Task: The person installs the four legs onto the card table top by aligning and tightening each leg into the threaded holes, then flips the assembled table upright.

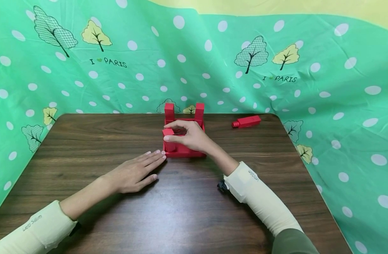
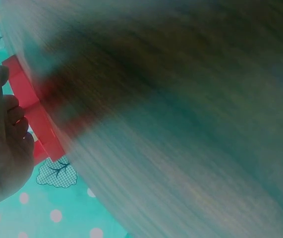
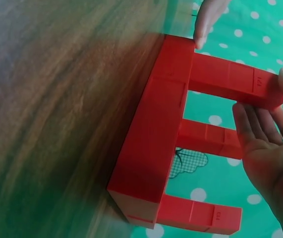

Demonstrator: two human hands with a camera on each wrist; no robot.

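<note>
A red plastic frame-like base (image 1: 190, 154) lies on the table with three square red legs pointing up from it. My right hand (image 1: 194, 135) pinches the near-left leg (image 1: 170, 145) by its upper end between thumb and fingers; in the right wrist view that leg (image 3: 225, 77) meets the base's corner. The back-left leg (image 1: 169, 111) and back-right leg (image 1: 199, 111) stand upright, untouched. My left hand (image 1: 135, 173) lies flat on the table, fingers straight, fingertips right at the base's near-left corner.
A loose red leg (image 1: 248, 122) with a threaded end lies at the table's back right. Behind the dark wooden table (image 1: 117, 130) and along its sides hangs a green dotted cloth (image 1: 194, 70).
</note>
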